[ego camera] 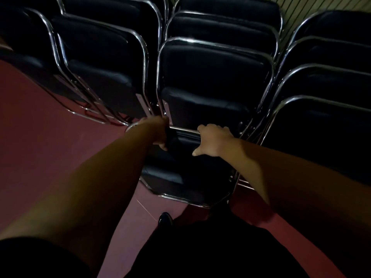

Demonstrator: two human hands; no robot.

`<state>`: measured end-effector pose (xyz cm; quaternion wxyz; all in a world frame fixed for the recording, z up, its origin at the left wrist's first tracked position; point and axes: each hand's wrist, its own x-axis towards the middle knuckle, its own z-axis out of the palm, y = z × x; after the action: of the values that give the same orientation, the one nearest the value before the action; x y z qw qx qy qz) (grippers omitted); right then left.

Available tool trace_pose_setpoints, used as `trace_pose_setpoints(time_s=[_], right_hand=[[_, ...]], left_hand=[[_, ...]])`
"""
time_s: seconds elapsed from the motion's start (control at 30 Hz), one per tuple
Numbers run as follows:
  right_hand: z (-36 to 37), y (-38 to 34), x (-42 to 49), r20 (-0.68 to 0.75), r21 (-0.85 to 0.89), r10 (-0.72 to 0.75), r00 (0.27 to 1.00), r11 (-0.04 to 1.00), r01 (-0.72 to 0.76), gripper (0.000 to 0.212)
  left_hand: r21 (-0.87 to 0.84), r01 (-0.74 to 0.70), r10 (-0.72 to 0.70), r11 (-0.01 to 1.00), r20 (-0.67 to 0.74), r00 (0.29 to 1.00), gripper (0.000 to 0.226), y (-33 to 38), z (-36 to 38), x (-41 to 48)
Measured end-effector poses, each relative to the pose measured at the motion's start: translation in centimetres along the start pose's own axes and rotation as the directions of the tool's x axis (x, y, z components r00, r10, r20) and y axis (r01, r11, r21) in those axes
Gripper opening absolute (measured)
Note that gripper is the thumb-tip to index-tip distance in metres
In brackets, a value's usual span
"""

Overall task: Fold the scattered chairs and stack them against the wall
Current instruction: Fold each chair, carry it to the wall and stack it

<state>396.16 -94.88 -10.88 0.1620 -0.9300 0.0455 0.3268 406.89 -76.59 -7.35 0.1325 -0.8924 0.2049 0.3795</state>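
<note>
A: Head view first: left hand wrapped round the left corner of the folded chair, right hand draped over its chrome top rail, curled across the bar with the thumb poking out below.
B: Apart or together?
A: Apart, one at each end of the rail, both gripping. Cannot tell how firmly on the left; too dark, mostly hidden behind the frame.
B: Why hold it up there?
A: Probably to keep it shut flat and steer it upright toward the middle stack. Lower end down near the red floor, just ahead of a dark shoe.
B: And further out?
A: Three rows of folded chairs, all leaning back the same way — left stack, middle, right stack — toward a ribbed wall at the upper right. Likely tilted so as to rest on that wall and nest frame into frame.
B: Stage of the job?
A: Looks like adding one more to the middle row; judged not yet settled against it, with both hands bearing it.
</note>
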Motion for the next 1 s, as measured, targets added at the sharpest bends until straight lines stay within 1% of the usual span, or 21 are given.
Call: trace_pose_setpoints(time_s=[0.07,0.13,0.17,0.23,0.33,0.4,0.5,0.63,0.83,0.93,1.0], right_hand=[[-2.1,1.3,0.7,-0.027,0.017,0.013,1.0,1.0,-0.012,0.091],[-4.8,2.7,1.6,-0.065,0.023,0.03,0.997,0.999,-0.028,0.094],[-5.6,3.0,1.9,-0.077,0.024,0.034,0.996,0.999,-0.032,0.095],[-7.9,4.2,2.7,-0.107,0.025,0.056,0.993,0.998,-0.053,0.093],[-10.7,6.3,3.8,-0.146,0.04,0.102,0.984,0.994,-0.097,0.096],[-11.4,7.5,4.1,-0.166,0.049,0.133,0.977,0.991,-0.127,0.097],[-11.5,7.5,4.7,-0.162,0.044,0.222,0.962,0.975,-0.218,0.097],[-11.7,6.6,5.2,-0.157,0.072,0.274,0.949,0.961,-0.266,0.092],[-11.5,6.6,5.5,-0.195,0.032,0.269,0.943,0.963,-0.268,0.09],[-12.2,6.6,6.2,-0.131,0.015,0.269,0.954,0.963,-0.27,0.09],[-12.5,6.8,6.5,-0.113,0.015,0.267,0.957,0.964,-0.267,0.089]], left_hand=[[0.031,-0.001,0.001,1.0,-0.02,1.0,0.108,0.7,-2.3,2.1],[0.051,0.017,-0.013,0.999,-0.076,0.997,0.119,0.6,-3.9,6.0],[0.039,0.022,-0.018,0.999,-0.114,0.993,0.121,0.3,-4.3,7.4],[0.039,-0.006,0.013,0.999,-0.167,0.986,0.113,1.4,-7.0,7.6],[0.042,-0.099,0.106,0.994,-0.242,0.964,0.094,3.3,-11.2,6.8],[0.053,-0.142,0.151,0.988,-0.293,0.944,0.089,4.2,-12.2,7.6],[0.098,-0.201,0.222,0.975,-0.318,0.922,0.091,4.1,-12.5,9.7],[0.177,-0.268,0.316,0.947,-0.37,0.874,0.092,3.0,-11.8,10.9],[0.195,-0.338,0.39,0.921,-0.427,0.816,0.087,2.2,-11.2,11.9],[0.161,-0.349,0.384,0.923,-0.435,0.815,0.085,1.8,-11.2,12.5],[0.148,-0.354,0.382,0.923,-0.434,0.816,0.083,1.7,-11.3,12.7]])
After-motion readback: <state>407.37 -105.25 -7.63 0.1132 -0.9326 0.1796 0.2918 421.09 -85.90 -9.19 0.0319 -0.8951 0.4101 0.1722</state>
